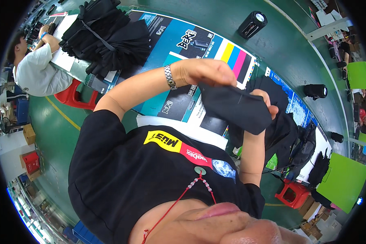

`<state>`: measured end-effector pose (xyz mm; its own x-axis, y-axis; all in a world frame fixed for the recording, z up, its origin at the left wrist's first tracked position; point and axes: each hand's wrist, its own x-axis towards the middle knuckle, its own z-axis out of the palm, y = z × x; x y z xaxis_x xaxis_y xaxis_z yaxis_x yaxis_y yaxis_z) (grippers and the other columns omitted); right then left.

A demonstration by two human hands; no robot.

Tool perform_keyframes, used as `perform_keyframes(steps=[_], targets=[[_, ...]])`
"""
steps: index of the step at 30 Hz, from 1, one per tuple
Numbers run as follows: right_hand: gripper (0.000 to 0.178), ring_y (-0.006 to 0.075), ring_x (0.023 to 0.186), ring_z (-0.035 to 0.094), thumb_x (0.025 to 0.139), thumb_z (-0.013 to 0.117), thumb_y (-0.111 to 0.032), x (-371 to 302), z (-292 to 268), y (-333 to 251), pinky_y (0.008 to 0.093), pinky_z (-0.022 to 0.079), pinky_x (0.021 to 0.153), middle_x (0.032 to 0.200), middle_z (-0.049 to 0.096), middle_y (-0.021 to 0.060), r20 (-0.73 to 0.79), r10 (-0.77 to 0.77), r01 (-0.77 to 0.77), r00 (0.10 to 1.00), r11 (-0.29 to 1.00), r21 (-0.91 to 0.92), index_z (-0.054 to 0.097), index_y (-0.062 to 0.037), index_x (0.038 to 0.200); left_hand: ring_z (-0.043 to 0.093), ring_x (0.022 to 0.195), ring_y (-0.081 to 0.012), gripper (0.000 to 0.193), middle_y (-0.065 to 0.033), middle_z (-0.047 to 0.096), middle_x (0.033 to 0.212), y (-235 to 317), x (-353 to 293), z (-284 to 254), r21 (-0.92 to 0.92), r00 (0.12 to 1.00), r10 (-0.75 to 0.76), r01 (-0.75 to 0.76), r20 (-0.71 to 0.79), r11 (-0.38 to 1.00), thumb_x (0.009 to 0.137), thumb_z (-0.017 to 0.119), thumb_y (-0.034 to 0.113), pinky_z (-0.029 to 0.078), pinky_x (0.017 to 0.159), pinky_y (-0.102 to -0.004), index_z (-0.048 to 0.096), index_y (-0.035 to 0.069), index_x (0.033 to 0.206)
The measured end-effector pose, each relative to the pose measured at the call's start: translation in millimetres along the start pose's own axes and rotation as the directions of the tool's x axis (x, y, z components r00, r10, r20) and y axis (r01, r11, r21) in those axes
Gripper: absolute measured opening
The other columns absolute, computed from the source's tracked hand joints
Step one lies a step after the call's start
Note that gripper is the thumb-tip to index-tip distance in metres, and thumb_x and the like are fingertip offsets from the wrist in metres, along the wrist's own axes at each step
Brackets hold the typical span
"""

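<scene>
A black fabric piece point(238, 107), flat with rounded corners, is held up in front of my chest, over the table. My left hand point(213, 72), with a metal watch on its wrist, has its fingers closed on the upper left edge of the fabric. At its right end, my right hand point(266, 101) grips the fabric with bent fingers and thumb; the cloth hides part of this hand. To the left lies a thick bundle of black cloth pieces point(126, 44) with a strip tied round it. More loose black cloth point(286, 132) is heaped right of my right hand.
Printed sheets point(162, 49) in teal, with colour bars, cover the table. Black cylinders point(252, 24) stand along the green surface beyond it. A person in a pale shirt point(40, 73) sits at the far left by a red stool point(75, 95). Green panels point(341, 183) are at right.
</scene>
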<state>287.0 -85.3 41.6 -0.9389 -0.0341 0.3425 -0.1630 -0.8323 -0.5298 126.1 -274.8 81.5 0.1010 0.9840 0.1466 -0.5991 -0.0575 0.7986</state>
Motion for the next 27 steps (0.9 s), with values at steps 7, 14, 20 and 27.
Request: perform_keyframes(steps=[7,14,20,27], targets=[[0.058,0.0170,0.070,0.061,0.082,0.065,-0.052,8.5,9.8,2.7,0.0275,0.048,0.064,0.080,0.061,0.0095,0.012,-0.042,0.034,0.999,0.910,0.412,0.051,0.0023,0.094,0.060,0.081,-0.0139,0.041,-0.0120,0.067,0.092,-1.2,13.9,-0.8,0.292,0.950,-0.238,0.173,0.204,0.941,0.089,0.062,0.031,0.048,0.074,-0.0260,0.065,-0.010,0.092],[0.041,0.0143,0.071,0.057,0.085,0.061,-0.041,4.2,26.7,3.9,0.0265,0.046,0.068,0.078,0.055,0.0045,-0.074,0.021,0.001,0.997,0.960,0.280,0.053,-0.0011,0.089,0.057,0.086,-0.0140,0.046,-0.0084,0.061,0.092,-2.9,17.2,-22.5,0.410,0.920,-0.303,0.183,0.248,0.893,0.089,0.060,0.040,0.044,0.081,-0.0271,0.064,-0.006,0.082],[0.033,0.0128,0.081,0.061,0.095,0.049,-0.021,12.8,58.3,-17.7,0.0252,0.048,0.074,0.093,0.064,0.0097,-0.345,0.333,-0.404,0.878,0.901,-0.158,0.058,0.0080,0.108,0.054,0.101,-0.0151,0.040,-0.0073,0.057,0.106,15.3,25.7,-4.4,0.470,0.999,0.027,-0.004,-0.042,0.883,0.087,0.063,0.033,0.041,0.095,-0.0308,0.057,-0.001,0.107],[0.025,0.0085,0.072,0.060,0.095,0.053,-0.020,26.7,59.8,-46.0,0.0245,0.049,0.077,0.083,0.063,0.0037,-0.439,0.127,-0.369,0.889,0.765,-0.527,0.061,0.0027,0.104,0.050,0.072,-0.0019,0.017,0.0054,0.056,0.076,40.8,50.6,7.3,0.607,0.990,-0.086,0.139,-0.116,0.782,0.089,0.064,0.021,0.040,0.066,-0.0177,0.061,0.004,0.089]])
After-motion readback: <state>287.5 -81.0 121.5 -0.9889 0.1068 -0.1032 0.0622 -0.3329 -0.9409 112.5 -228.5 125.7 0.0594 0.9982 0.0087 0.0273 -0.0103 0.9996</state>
